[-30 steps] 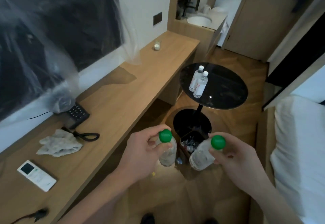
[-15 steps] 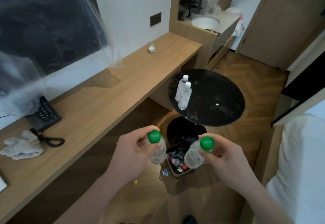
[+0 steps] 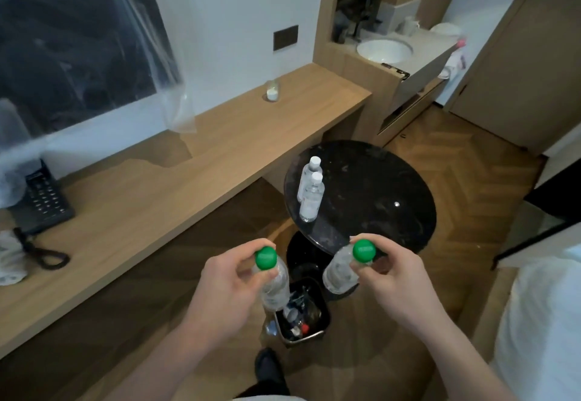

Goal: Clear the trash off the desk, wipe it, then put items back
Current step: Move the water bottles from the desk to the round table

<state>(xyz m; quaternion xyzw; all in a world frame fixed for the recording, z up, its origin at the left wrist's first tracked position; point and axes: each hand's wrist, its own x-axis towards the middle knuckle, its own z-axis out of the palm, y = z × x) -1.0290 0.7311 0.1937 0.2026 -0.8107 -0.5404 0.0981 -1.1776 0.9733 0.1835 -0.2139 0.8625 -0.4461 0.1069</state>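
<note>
Where fingers (image 3: 239, 262) hide bottle necks (image 3: 276, 287), bin contents (image 3: 300, 309) indistinct.

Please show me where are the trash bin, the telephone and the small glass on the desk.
trash bin (image 3: 325, 308), head view, on its right rim.
telephone (image 3: 47, 202), head view, on its keypad.
small glass (image 3: 273, 91), head view, on its body.

Both hands, left (image 3: 231, 287) and right (image 3: 397, 278), pinch green-capped bottles (image 3: 275, 287) above the trash bin (image 3: 323, 312).
</note>
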